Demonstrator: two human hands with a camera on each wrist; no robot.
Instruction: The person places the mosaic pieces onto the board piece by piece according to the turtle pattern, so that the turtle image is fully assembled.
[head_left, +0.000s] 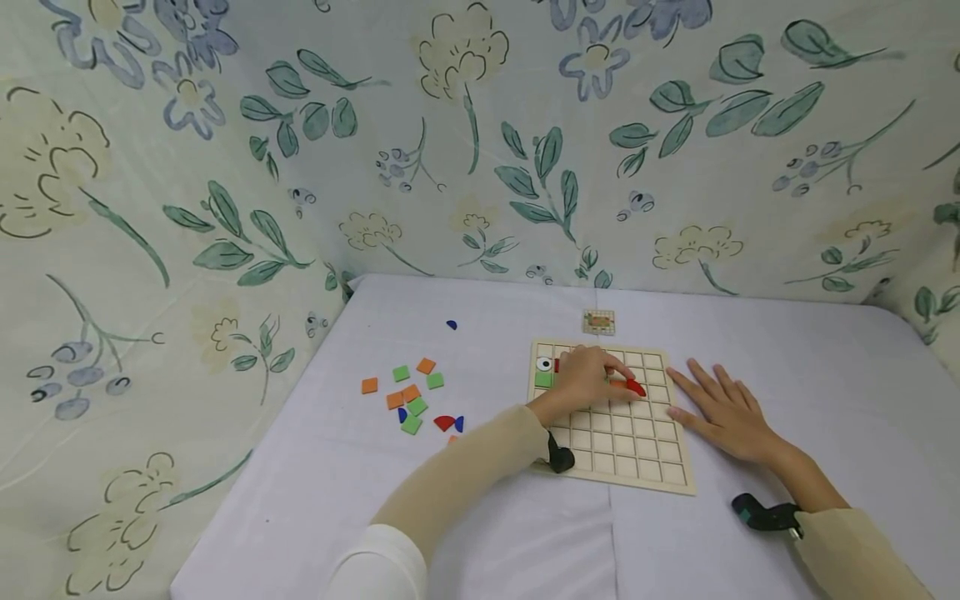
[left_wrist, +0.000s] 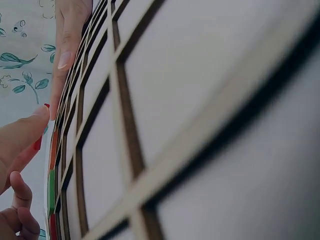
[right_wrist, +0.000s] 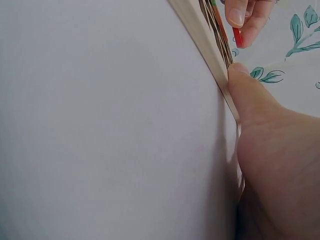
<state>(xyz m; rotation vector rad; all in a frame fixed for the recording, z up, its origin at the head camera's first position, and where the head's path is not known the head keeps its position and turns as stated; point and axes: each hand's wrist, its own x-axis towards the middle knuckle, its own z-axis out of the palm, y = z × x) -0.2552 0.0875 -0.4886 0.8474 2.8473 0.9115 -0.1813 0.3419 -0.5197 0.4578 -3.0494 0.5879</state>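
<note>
My left hand point(head_left: 585, 379) reaches over the wooden grid board point(head_left: 622, 484) and pinches a red quarter-round piece point(head_left: 636, 388) between thumb and finger. In the right wrist view the same red piece point(right_wrist: 237, 38) is held just above the grid. On the board lie an eye-like white disc point(head_left: 544, 364), a green square point(head_left: 543, 379) and an orange piece point(head_left: 618, 384); the left hand hides part of that row. My right hand point(head_left: 727, 417) lies flat with fingers spread at the board's right edge, its thumb point(right_wrist: 252, 95) against the rim.
Left of the board several loose orange and green squares point(head_left: 411, 425) are scattered, with a red fan-shaped piece point(head_left: 444, 423) and blue half-rounds point(head_left: 460, 424). Another blue half-round point(head_left: 452, 325) lies farther back. Behind the board is a small patterned card point(head_left: 599, 322).
</note>
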